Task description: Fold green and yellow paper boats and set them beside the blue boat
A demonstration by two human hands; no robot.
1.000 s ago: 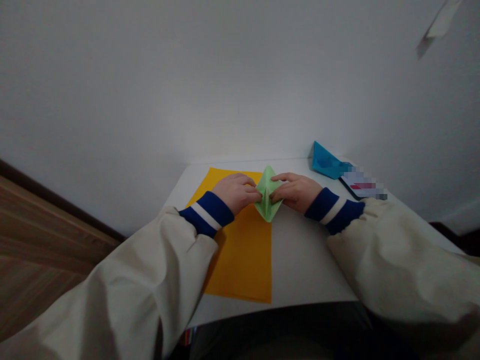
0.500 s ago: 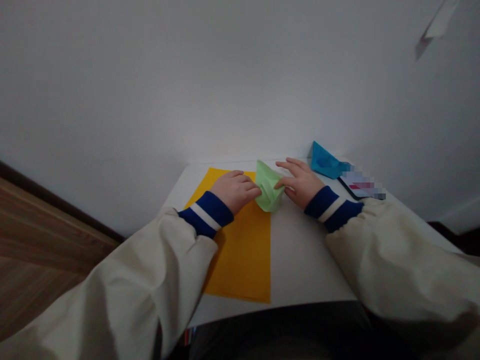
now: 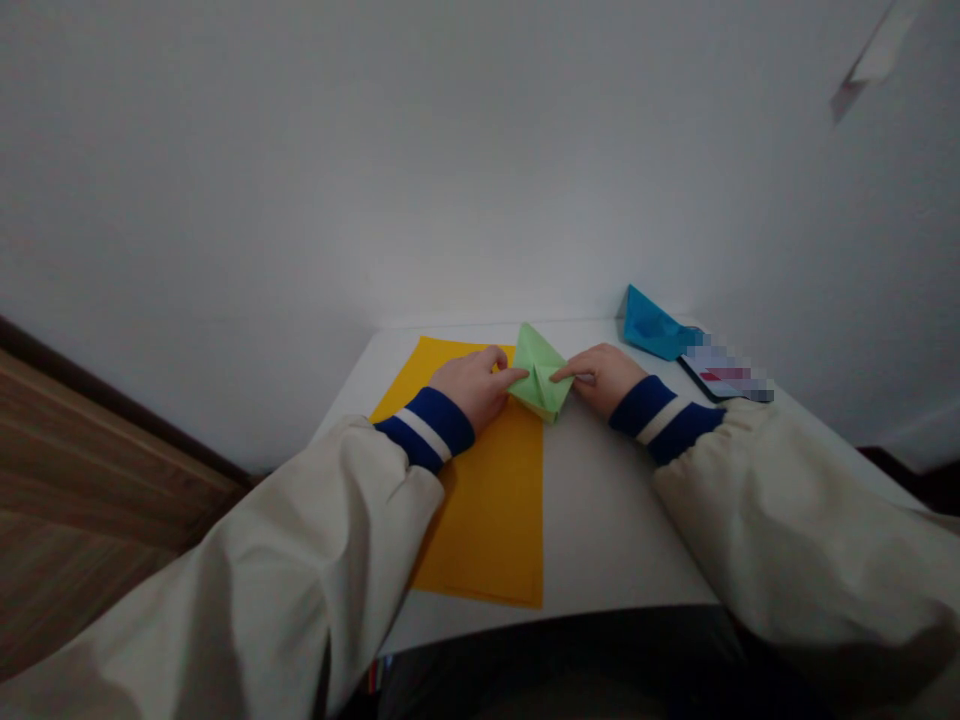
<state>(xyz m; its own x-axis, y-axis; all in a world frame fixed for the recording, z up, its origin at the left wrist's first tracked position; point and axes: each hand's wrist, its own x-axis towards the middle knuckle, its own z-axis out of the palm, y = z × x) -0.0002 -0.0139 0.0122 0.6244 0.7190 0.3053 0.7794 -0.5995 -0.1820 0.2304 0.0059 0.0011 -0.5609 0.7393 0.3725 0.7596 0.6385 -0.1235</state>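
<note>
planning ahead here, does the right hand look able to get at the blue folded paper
Probably yes: the blue folded paper stands just beyond the right hand, with nothing visible between them. That hand's fingers are on the green folded paper, though.

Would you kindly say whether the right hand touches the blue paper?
No, the right hand touches the green folded paper, clear of the blue paper.

I can read no words, brands or numbers anywhere; the flat object (image 3: 721, 374) on my bench (image 3: 622, 530) is blurred into blocks.
</note>
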